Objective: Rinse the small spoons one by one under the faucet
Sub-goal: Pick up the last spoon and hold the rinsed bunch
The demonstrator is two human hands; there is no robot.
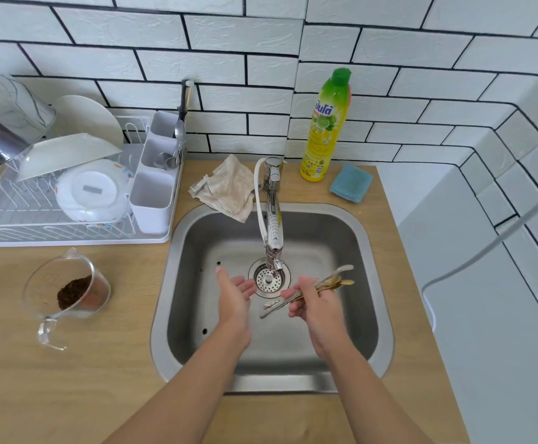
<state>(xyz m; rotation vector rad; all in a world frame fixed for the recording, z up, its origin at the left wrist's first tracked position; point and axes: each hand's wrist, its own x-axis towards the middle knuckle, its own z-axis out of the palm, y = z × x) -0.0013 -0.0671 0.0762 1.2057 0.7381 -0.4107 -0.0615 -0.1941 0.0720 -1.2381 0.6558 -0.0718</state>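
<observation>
Over the steel sink (367, 283) my right hand (315, 302) grips a bundle of small spoons (334, 280), gold and silver, their bowls pointing up right and their handles sticking out to the lower left. My left hand (234, 299) is held open, palm up, just left of the drain (269, 278) and holds nothing. The chrome faucet (274, 216) reaches over the sink, its spout ending just above the drain, between and beyond my hands. I cannot make out running water.
A white dish rack (69, 216) with plates and a cutlery holder (155, 184) stands left. A glass measuring jug (69, 290) with brown grounds sits on the wooden counter. Behind the sink lie a rag (229, 187), a yellow detergent bottle (325, 129) and a blue sponge (351, 182).
</observation>
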